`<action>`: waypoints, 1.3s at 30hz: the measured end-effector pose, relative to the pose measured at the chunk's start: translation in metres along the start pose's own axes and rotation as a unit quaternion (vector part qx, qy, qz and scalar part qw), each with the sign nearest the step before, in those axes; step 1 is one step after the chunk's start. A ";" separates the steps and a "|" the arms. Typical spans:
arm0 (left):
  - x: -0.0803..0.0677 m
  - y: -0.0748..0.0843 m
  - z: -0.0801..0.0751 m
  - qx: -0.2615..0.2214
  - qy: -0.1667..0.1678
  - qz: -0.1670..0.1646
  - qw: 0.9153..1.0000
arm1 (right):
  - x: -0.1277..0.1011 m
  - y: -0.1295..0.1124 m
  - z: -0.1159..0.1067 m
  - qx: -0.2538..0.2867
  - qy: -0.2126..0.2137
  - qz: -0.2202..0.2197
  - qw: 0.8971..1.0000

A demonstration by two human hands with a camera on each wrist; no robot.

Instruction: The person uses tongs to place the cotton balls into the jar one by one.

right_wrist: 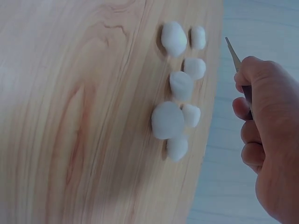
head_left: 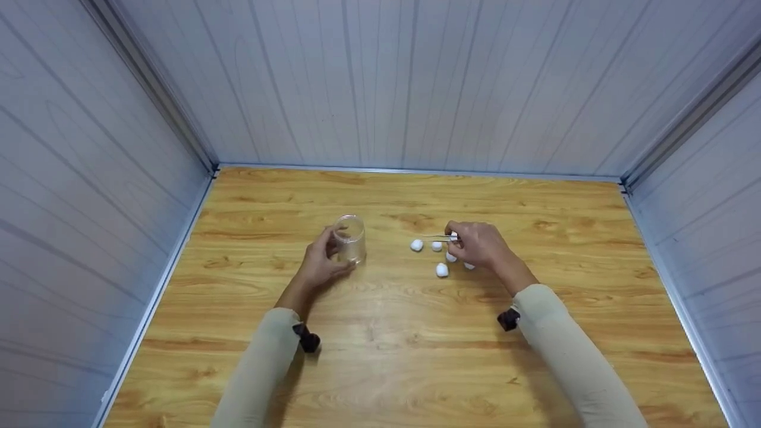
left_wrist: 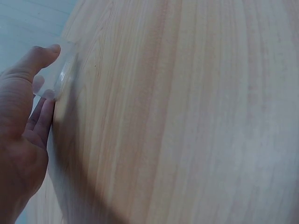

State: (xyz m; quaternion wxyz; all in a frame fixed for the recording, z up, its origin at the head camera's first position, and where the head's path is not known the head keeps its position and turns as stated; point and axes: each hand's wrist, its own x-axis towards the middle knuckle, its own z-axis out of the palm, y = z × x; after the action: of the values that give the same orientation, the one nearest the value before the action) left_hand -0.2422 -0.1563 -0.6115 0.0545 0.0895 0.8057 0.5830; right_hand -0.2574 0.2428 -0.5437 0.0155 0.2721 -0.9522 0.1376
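1. The jar point(head_left: 349, 239), left of centre on the bench point(head_left: 380, 356), is gripped upright by the left hand point(head_left: 318, 264).
2. Tweezers point(head_left: 441, 236) are pinched by the right hand point(head_left: 478, 244).
3. The balls point(head_left: 442, 270) at the jar's 3 o'clock are best nipped lightly, one at a time.

jar point(head_left: 349, 238) left on table point(head_left: 380, 368) | cotton balls point(head_left: 442, 270) right

Both arms wear long, close-fitting beige fabric sleeves point(head_left: 261, 356) ending just short of the bare hands. At each wrist sits a small black device point(head_left: 308, 340), apparently a strapped-on camera mount, its fastening unclear.
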 end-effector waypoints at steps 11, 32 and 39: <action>0.002 -0.016 -0.003 0.004 0.004 0.036 0.999 | 0.004 -0.007 0.012 -0.019 0.002 -0.002 1.000; 0.004 -0.012 0.000 -0.008 -0.008 0.021 1.000 | 0.007 -0.011 0.022 -0.032 -0.015 -0.008 0.999; 0.000 -0.004 -0.002 0.009 -0.007 0.007 1.000 | 0.007 -0.012 0.026 -0.024 -0.008 -0.009 1.000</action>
State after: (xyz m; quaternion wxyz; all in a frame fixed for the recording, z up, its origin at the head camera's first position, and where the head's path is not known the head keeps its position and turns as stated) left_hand -0.2429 -0.1598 -0.6146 0.0549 0.1000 0.8100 0.5752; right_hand -0.2561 0.2223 -0.5647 0.0152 0.2809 -0.9530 0.1122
